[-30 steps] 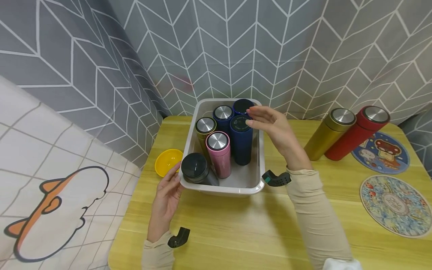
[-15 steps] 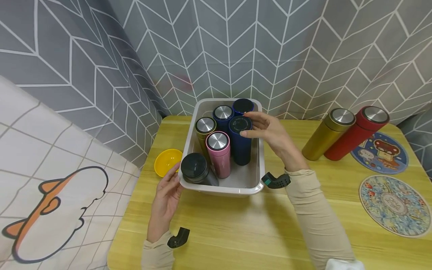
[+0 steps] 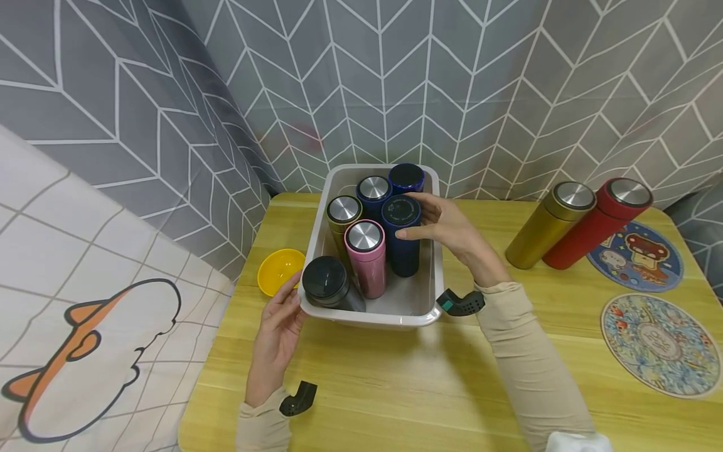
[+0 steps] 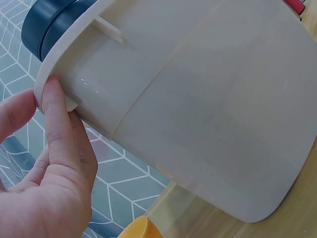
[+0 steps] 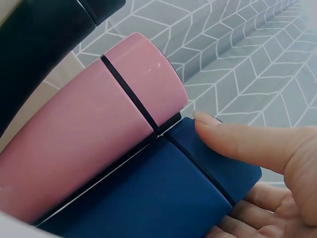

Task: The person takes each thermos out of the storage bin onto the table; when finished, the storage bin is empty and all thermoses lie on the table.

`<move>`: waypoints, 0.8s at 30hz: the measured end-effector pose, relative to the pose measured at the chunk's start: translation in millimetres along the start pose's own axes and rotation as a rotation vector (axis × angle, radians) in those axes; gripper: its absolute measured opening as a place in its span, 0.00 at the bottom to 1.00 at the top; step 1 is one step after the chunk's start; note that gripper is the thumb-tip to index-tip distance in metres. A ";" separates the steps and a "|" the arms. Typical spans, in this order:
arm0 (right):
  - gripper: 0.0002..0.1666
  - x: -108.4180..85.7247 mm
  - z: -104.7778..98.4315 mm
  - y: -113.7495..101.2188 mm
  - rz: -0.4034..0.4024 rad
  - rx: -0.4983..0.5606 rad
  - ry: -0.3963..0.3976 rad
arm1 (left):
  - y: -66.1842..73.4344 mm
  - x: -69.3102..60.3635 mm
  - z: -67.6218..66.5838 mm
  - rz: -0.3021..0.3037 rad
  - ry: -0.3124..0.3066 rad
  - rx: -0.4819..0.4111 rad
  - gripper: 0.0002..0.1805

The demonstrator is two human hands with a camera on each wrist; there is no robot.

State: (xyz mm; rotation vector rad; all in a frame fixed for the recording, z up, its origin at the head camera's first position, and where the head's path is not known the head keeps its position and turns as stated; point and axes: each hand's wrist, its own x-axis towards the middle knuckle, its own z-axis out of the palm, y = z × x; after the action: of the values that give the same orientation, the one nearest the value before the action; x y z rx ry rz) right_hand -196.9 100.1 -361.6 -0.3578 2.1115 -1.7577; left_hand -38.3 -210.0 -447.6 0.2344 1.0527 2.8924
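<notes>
A white plastic bin point(image 3: 378, 320) holds several thermos bottles. My left hand point(image 3: 277, 333) grips its rim at the front-left corner, thumb and fingers on either side of the rim point(image 4: 64, 49). My right hand point(image 3: 454, 232) holds the lid end of a navy thermos bottle point(image 3: 404, 254), its thumb on the near side and its other fingers behind. Beside that bottle leans a pink thermos bottle point(image 3: 370, 270). A dark, black-lidded container point(image 3: 324, 276) tilts in the near-left corner. A gold bottle point(image 3: 343, 212) and two blue ones, one silver-topped point(image 3: 374, 188), one dark-topped point(image 3: 407, 177), stand farther back.
A yellow bowl point(image 3: 278, 267) sits left of the bin on the wooden table point(image 3: 373, 389). To the right are a gold thermos point(image 3: 545, 229) and a red thermos point(image 3: 593, 226). Two round patterned mats point(image 3: 658, 342) lie near them. A patterned curtain point(image 3: 395, 81) hangs behind.
My right hand has moved down and left from above the navy bottle and closed round its lid end. The bottle's top has shifted slightly left. The left hand keeps its place on the rim.
</notes>
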 end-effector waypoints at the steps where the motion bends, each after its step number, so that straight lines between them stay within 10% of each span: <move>1: 0.49 0.3 0.2 0.3 -0.001 -0.004 -0.001 | 0.0 0.0 0.1 0.000 0.000 0.000 0.25; 24: 0.46 3.0 2.6 3.1 -0.051 -0.013 -0.011 | 1.2 -0.7 0.4 -0.029 0.037 0.007 0.25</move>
State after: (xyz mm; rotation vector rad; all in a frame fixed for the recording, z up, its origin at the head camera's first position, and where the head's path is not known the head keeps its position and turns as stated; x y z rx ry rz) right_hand -198.4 97.1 -365.4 -0.4270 2.1246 -1.7668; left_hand -37.5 -210.7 -446.6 0.1643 1.0634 2.8781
